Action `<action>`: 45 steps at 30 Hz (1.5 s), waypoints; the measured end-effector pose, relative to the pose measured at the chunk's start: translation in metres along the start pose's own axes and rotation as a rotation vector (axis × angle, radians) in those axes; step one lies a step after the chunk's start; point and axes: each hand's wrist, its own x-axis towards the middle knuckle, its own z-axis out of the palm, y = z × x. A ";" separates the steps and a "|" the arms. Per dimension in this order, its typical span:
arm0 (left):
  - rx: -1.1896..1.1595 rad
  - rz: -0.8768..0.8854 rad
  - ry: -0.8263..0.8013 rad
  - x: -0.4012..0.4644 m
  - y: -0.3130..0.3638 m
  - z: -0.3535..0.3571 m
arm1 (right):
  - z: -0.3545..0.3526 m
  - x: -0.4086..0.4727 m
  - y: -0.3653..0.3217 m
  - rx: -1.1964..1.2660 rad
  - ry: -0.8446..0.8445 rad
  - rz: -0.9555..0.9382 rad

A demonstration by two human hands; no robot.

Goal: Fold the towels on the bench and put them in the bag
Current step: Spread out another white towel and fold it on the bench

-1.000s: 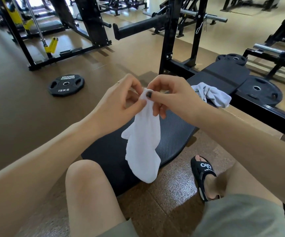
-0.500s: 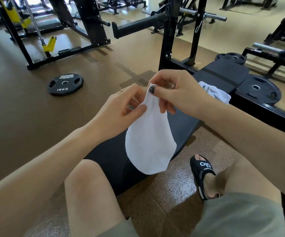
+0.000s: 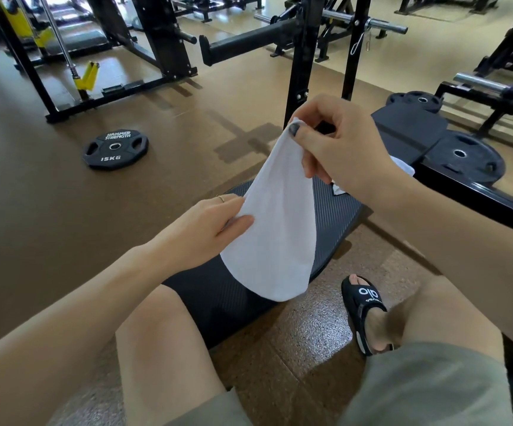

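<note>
Both hands, right hand (image 3: pixel 335 142) pinching a top corner and left hand (image 3: pixel 215 222) gripping a side edge, hold one white towel (image 3: pixel 273 235) unfolded above the table (image 3: pixel 335 207). Another crumpled towel (image 3: pixel 404 167), half hidden, waits behind; no bag shows, so probably everything remains.

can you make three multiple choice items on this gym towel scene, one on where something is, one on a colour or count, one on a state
1. Where does the 15KG weight plate lie?
A. on the floor
B. on the bench
C. on a bar

2. What colour is the held towel?
A. blue
B. white
C. grey

3. How is the held towel kept?
A. flat on the bench
B. hanging in the air, gripped by both hands
C. inside a bag

Answers: 1 A, it sits flat on the brown floor beside the bench. 2 B, the cloth is plain white. 3 B, the right hand pinches its top and the left hand grips its side edge.
</note>
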 end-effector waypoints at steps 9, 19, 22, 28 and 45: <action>0.359 0.064 -0.063 -0.031 -0.041 0.008 | -0.012 0.008 0.044 -0.041 0.208 0.118; 0.422 0.053 0.238 -0.023 -0.055 -0.035 | -0.020 0.018 0.077 0.055 0.290 0.223; 0.491 0.074 0.283 -0.019 -0.055 -0.044 | -0.021 0.018 0.079 0.091 0.299 0.248; 0.838 0.278 0.273 -0.019 -0.061 -0.059 | -0.029 0.010 0.083 -0.063 0.229 0.171; 0.593 0.221 0.313 -0.024 -0.068 -0.085 | -0.042 -0.015 0.087 -0.582 -0.245 -0.254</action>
